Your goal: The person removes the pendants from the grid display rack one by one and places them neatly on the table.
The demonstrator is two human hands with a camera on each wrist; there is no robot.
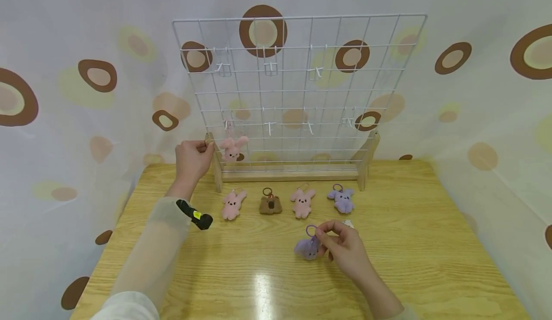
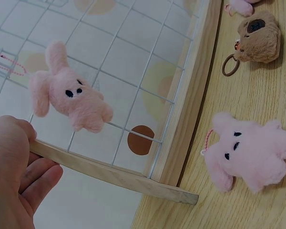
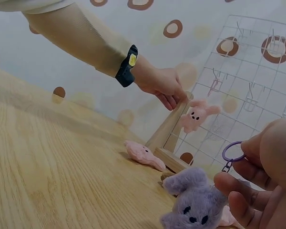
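Observation:
My left hand (image 1: 195,159) grips the top of the wooden stand's left post (image 1: 215,166), thumb and fingers around it. Between thumb and forefinger, my right hand (image 1: 345,248) pinches the purple ring of a purple plush keychain (image 1: 308,249), which dangles over the table's middle. A pink plush bunny (image 1: 233,150) hangs by a pink bead chain from a lower hook on the white wire grid (image 1: 293,90). In the left wrist view the hanging bunny (image 2: 74,90) is beside the left hand. The right wrist view shows the purple ring (image 3: 232,151) at the fingertips.
In a row before the stand lie a pink bunny (image 1: 233,205), a brown plush keychain (image 1: 270,204), another pink bunny (image 1: 303,202) and a purple plush (image 1: 342,200). Several white hooks (image 1: 270,68) are on the grid. A small white item (image 1: 348,223) lies behind the right hand.

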